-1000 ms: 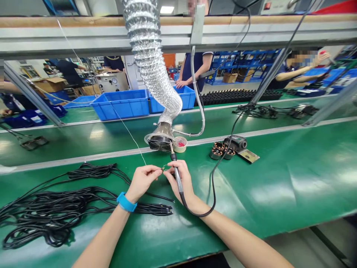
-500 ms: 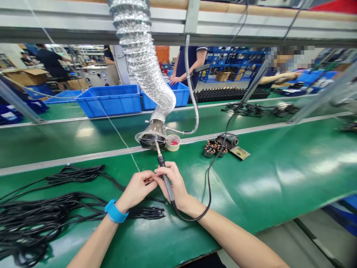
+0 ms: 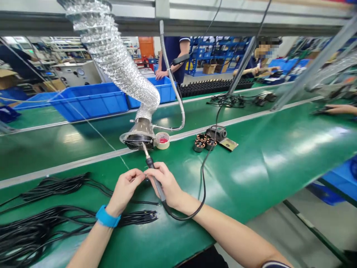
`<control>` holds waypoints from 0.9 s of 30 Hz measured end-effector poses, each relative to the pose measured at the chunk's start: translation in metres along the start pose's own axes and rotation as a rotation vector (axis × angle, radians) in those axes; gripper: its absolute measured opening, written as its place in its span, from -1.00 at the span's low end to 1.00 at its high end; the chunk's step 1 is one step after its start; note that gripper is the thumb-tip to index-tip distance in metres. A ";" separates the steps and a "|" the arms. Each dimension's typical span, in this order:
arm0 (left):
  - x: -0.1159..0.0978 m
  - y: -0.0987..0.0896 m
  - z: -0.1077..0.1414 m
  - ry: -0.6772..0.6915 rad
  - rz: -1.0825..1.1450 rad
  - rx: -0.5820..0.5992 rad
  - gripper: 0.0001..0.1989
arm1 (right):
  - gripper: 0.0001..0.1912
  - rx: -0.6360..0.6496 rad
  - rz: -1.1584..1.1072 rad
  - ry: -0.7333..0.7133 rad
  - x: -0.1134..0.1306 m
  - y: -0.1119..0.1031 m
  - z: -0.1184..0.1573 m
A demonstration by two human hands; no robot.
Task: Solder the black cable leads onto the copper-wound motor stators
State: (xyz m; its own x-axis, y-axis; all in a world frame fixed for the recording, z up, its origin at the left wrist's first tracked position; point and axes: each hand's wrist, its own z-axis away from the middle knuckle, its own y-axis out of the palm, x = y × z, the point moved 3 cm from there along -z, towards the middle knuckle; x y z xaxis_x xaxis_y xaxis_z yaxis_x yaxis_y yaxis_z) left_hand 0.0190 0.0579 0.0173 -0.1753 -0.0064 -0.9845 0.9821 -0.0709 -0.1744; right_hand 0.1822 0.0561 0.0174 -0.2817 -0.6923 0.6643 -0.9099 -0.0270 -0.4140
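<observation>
My right hand [image 3: 171, 191] is closed around a soldering iron [image 3: 158, 186], whose tip points up and away toward the mesh under the extractor hood [image 3: 142, 128]. The thumb and index finger of my left hand [image 3: 124, 190], with a blue band on its wrist, are pinched together. Its fingertips meet those of my right hand; whatever small thing lies between them is too hidden to make out. Below my left wrist, a bunch of black cables [image 3: 139, 218] spreads its stripped ends on the green bench [image 3: 234, 182]. The iron's black cord loops over my right forearm.
Coiled black cables [image 3: 30, 234] cover the left side. A silver flexible duct [image 3: 119, 63] hangs above the hood, beside a tape roll [image 3: 162, 141]. Several copper-wound motor stators [image 3: 199, 145] sit near the iron's stand [image 3: 216, 133]. Blue bins [image 3: 92, 102] and co-workers are behind.
My view has swung to the right, so the bench scene sits further left. Both hands stay together, the right still holding the iron. A co-worker's hand now shows at the right edge.
</observation>
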 end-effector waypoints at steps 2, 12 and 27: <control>0.003 0.001 -0.006 -0.012 0.036 -0.081 -0.77 | -0.67 -0.051 0.019 -0.028 -0.001 -0.007 -0.003; 0.019 0.002 -0.025 -0.107 0.160 -0.191 -0.79 | -0.74 -0.199 -0.003 0.113 -0.005 -0.034 -0.015; 0.019 0.001 -0.025 -0.138 0.220 -0.191 -0.79 | -0.72 -0.082 -0.045 0.178 -0.012 -0.024 -0.012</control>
State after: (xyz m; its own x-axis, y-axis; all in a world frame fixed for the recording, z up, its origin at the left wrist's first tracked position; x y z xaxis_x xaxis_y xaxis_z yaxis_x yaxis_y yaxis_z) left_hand 0.0180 0.0826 -0.0018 0.0476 -0.1371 -0.9894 0.9904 0.1352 0.0289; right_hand 0.2034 0.0735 0.0263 -0.2830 -0.5533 0.7834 -0.9424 0.0088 -0.3343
